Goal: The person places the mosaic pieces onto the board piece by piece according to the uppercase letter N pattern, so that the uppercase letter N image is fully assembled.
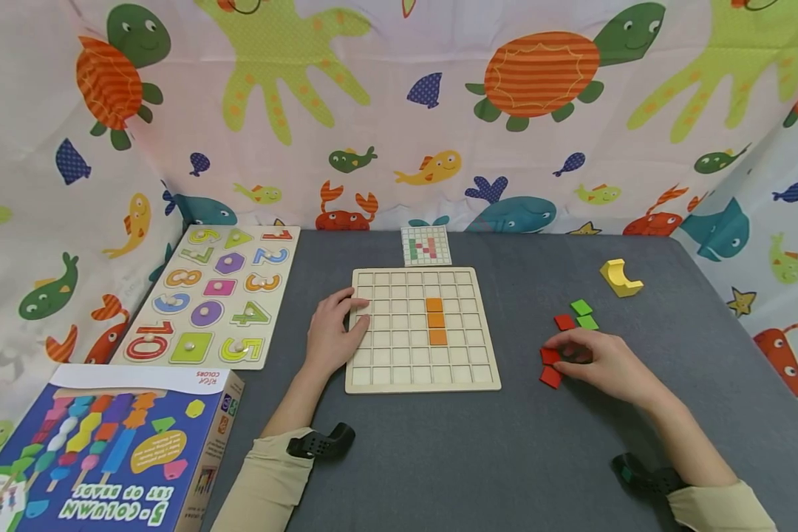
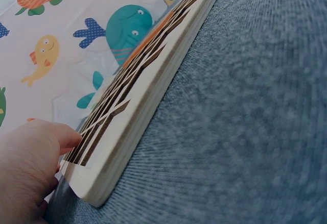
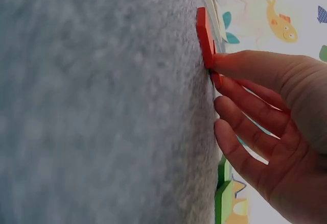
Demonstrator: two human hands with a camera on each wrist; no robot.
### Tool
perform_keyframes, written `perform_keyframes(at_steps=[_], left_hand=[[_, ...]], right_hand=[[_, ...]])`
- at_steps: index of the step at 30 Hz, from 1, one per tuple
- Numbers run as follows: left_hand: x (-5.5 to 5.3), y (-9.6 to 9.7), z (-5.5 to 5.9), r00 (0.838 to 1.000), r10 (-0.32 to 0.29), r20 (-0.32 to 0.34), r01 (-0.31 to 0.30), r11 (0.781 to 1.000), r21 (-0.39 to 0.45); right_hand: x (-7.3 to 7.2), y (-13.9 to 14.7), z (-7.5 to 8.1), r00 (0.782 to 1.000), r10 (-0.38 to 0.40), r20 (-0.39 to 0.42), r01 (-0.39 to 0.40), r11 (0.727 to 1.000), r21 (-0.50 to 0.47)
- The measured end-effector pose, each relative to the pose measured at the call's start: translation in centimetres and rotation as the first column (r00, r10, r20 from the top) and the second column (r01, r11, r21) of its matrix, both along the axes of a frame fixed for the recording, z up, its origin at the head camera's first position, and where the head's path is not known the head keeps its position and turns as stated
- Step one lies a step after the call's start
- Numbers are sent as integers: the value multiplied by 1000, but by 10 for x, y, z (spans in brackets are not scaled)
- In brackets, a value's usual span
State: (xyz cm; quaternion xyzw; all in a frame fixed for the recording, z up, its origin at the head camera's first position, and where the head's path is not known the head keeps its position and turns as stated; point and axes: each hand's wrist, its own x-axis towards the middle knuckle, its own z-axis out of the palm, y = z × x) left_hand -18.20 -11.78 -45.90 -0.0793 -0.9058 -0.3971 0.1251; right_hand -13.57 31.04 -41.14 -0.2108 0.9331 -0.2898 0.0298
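Observation:
A square wooden grid board (image 1: 399, 378) lies on the table, with three orange square tiles (image 1: 436, 321) set in one of its columns. My left hand (image 1: 333, 332) rests at the board's left edge; thumb and index fingertips touch its top, and the left wrist view shows the board's corner (image 2: 97, 193) beside it. On the right, my right hand (image 1: 598, 363) pinches a red square tile (image 1: 549, 356) between thumb and index finger, low at the tabletop. Another red tile (image 1: 550, 377) lies just below it, and a third red tile (image 1: 564, 322) sits above.
Two green tiles (image 1: 581, 306) and a yellow notched block (image 1: 621, 278) lie to the right. A small pattern card (image 1: 427, 246) stands behind the board. At the left are a number puzzle board (image 1: 209, 295) and a blue bead-set box (image 1: 113, 451). Patterned cloth (image 1: 386, 89) hangs behind.

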Motion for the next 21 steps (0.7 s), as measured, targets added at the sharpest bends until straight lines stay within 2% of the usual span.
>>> perform_keyframes(at_steps=[4, 10, 21], left_hand=[[0, 0, 0, 1000, 3, -2, -3, 1000, 2], [0, 0, -1, 1000, 4, -6, -4, 1000, 5], [0, 0, -1, 1000, 3, -5, -3, 1000, 6]], right_hand=[[-4, -8, 2, 999, 10, -32, -11, 1000, -14], [-13, -37, 4, 1000, 28, 3, -28, 998, -51], [-32, -108, 3, 985, 161, 68, -151, 980, -131]])
